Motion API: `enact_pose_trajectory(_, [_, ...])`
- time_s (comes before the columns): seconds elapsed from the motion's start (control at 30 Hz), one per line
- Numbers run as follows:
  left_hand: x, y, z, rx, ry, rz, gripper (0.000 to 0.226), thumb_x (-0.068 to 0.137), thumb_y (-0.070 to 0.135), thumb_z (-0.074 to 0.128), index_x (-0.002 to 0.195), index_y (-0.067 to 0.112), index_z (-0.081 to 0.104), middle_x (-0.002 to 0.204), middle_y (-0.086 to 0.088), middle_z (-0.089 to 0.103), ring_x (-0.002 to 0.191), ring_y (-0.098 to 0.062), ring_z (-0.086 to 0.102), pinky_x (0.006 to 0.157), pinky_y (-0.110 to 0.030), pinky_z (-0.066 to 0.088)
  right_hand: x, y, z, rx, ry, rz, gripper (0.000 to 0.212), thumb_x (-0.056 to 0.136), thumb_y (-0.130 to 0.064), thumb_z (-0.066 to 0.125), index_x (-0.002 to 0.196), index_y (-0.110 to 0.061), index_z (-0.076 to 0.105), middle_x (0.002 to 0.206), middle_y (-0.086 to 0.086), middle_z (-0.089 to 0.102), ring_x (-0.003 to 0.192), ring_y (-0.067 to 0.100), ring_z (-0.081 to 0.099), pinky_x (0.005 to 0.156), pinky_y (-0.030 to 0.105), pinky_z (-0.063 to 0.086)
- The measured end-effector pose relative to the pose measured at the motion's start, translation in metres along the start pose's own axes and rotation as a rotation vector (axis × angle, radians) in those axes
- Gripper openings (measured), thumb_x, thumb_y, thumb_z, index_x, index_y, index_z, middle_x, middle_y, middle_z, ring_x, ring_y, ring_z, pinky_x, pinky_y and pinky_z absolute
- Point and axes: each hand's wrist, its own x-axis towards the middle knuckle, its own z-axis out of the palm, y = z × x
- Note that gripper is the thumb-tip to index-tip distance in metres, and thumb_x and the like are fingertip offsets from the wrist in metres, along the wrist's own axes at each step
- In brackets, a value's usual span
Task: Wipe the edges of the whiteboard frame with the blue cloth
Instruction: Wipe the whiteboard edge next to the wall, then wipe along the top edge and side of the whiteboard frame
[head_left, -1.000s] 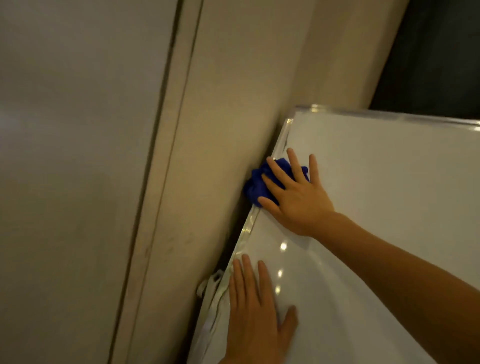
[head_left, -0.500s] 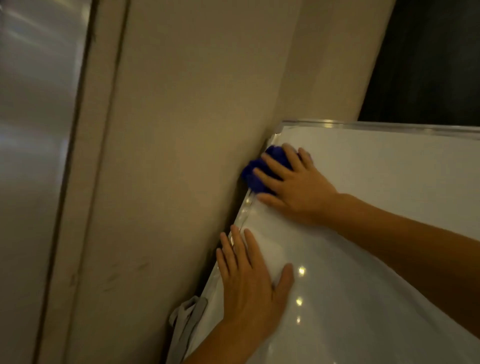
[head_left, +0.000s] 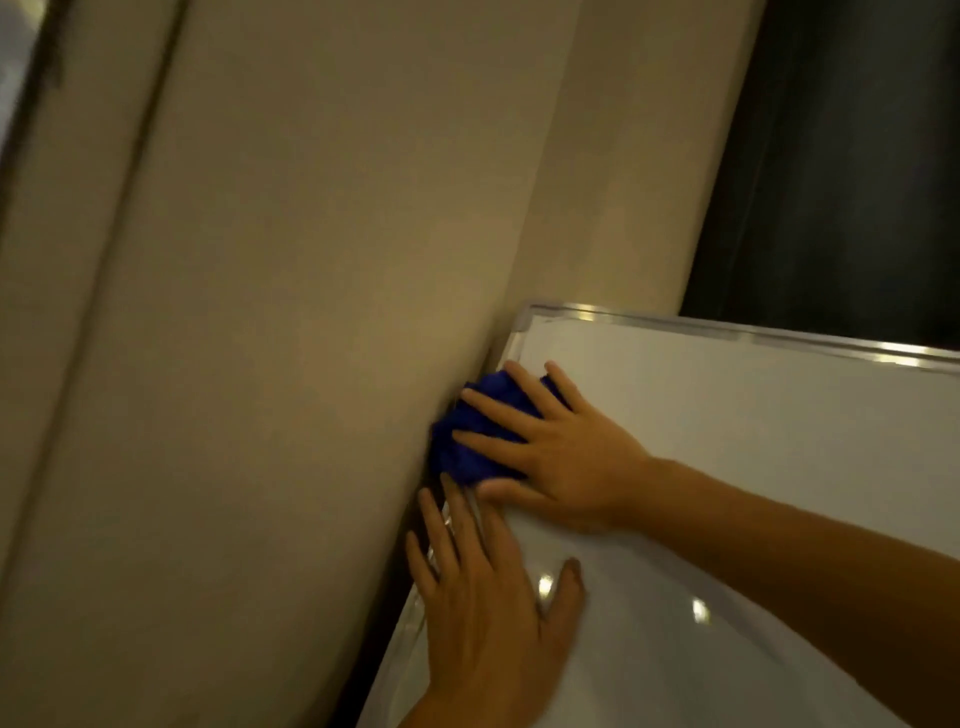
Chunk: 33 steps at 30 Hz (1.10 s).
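I see my right hand (head_left: 571, 467) pressing the blue cloth (head_left: 467, 452) with straight, spread fingers against the left edge of the whiteboard frame (head_left: 675, 326), just beside the beige wall (head_left: 311, 364). My left hand (head_left: 493, 623) lies flat and open on the whiteboard (head_left: 753, 415) just below it

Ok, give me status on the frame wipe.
Right hand flat, pressing blue cloth on frame side edge. Left hand flat on whiteboard below. Wall tight beside that edge.

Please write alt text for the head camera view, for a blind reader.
A right hand presses a blue cloth on the left edge of the whiteboard frame, beside a beige wall. The left hand lies flat on the whiteboard below.
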Motion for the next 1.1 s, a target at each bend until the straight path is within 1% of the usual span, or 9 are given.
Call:
enact_pose_trajectory(0.13, [0.003, 0.001, 0.0, 0.072, 0.018, 0.065, 0.1, 0.072, 0.072, 0.036, 0.137, -0.001, 0.051, 0.147, -0.025, 0.045, 0.132, -0.049, 0.045, 0.096, -0.065, 0.044, 0.018, 0.065, -0.025, 0.025, 0.028, 0.463, 0.07, 0.095, -0.066, 0.003, 0.157, -0.035, 0.012, 0.167, -0.004, -0.006, 0.149, 0.035, -0.021, 0.118, 0.061, -0.01])
enact_pose_trajectory(0.23, [0.01, 0.004, 0.002, 0.045, 0.028, 0.104, 0.101, 0.071, 0.071, 0.039, 0.141, -0.001, 0.046, 0.151, -0.024, 0.039, 0.137, -0.047, 0.038, 0.108, -0.062, 0.034, 0.015, 0.027, -0.007, 0.053, 0.051, 0.275, 0.076, 0.093, -0.073, 0.005, 0.157, -0.033, 0.011, 0.167, -0.005, -0.004, 0.149, 0.033, -0.023, 0.118, 0.059, -0.013])
enact_pose_trajectory(0.3, [0.021, 0.011, 0.0, 0.013, -0.003, 0.113, 0.102, 0.073, 0.072, 0.035, 0.147, 0.001, 0.035, 0.156, -0.022, 0.029, 0.143, -0.045, 0.026, 0.115, -0.059, 0.021, 0.011, 0.025, 0.001, -0.012, 0.034, 0.188, 0.076, 0.093, -0.074, 0.006, 0.157, -0.033, 0.009, 0.167, -0.006, -0.004, 0.149, 0.031, -0.023, 0.118, 0.057, -0.014])
enact_pose_trajectory(0.4, [0.045, 0.028, -0.002, 0.006, -0.04, 0.126, 0.103, 0.075, 0.078, 0.01, 0.151, 0.01, -0.007, 0.161, -0.016, -0.014, 0.147, -0.038, -0.017, 0.117, -0.059, -0.009, 0.015, 0.07, -0.016, -0.013, 0.101, 0.486, 0.073, 0.095, -0.07, 0.004, 0.157, -0.034, 0.006, 0.167, -0.005, -0.008, 0.148, 0.03, -0.025, 0.117, 0.057, -0.017])
enact_pose_trajectory(0.47, [0.065, 0.042, -0.001, 0.028, -0.015, 0.154, 0.101, 0.072, 0.079, -0.006, 0.147, 0.013, -0.023, 0.159, -0.015, -0.026, 0.145, -0.037, -0.029, 0.114, -0.06, -0.018, 0.012, 0.08, -0.019, 0.022, 0.136, 0.62, 0.075, 0.093, -0.072, 0.002, 0.157, -0.032, 0.009, 0.167, -0.005, -0.009, 0.148, 0.03, -0.026, 0.114, 0.055, -0.022])
enact_pose_trajectory(0.6, [0.106, 0.069, -0.01, 0.041, 0.019, 0.235, 0.103, 0.071, 0.079, -0.009, 0.151, 0.015, -0.017, 0.163, -0.018, -0.013, 0.148, -0.04, -0.018, 0.113, -0.065, -0.011, -0.017, 0.076, -0.016, -0.008, 0.126, 0.624, 0.082, 0.089, -0.075, -0.004, 0.157, -0.032, 0.007, 0.167, -0.007, -0.008, 0.149, 0.028, -0.024, 0.117, 0.057, -0.017])
enact_pose_trajectory(0.8, [0.129, 0.091, -0.01, 0.079, 0.037, 0.325, 0.095, 0.079, 0.076, -0.003, 0.154, 0.019, -0.007, 0.164, -0.015, -0.009, 0.149, -0.044, -0.008, 0.117, -0.066, 0.003, -0.144, 0.112, -0.028, -0.103, 0.076, 0.858, 0.076, 0.091, -0.074, -0.003, 0.156, -0.037, 0.001, 0.166, -0.009, -0.014, 0.149, 0.027, -0.025, 0.118, 0.055, -0.015])
enact_pose_trajectory(1.0, [0.11, 0.142, -0.009, 0.065, -0.002, 0.489, 0.101, 0.073, 0.078, -0.003, 0.154, 0.019, -0.011, 0.164, -0.015, -0.015, 0.148, -0.045, -0.011, 0.117, -0.065, 0.002, -0.253, 0.147, -0.053, 0.026, 0.071, 1.417, 0.087, 0.082, -0.081, 0.005, 0.157, -0.037, 0.002, 0.167, 0.002, -0.013, 0.149, 0.042, -0.016, 0.118, 0.06, -0.011])
enact_pose_trajectory(1.1, [0.091, 0.192, -0.003, 0.094, -0.042, 0.51, 0.104, 0.076, 0.083, 0.006, 0.154, 0.015, -0.01, 0.163, -0.016, -0.015, 0.147, -0.048, -0.011, 0.114, -0.071, 0.002, -0.228, 0.142, -0.046, 0.148, 0.149, 1.277, 0.069, 0.084, -0.082, 0.01, 0.149, -0.058, 0.001, 0.167, -0.004, -0.01, 0.148, 0.04, -0.019, 0.114, 0.058, -0.016])
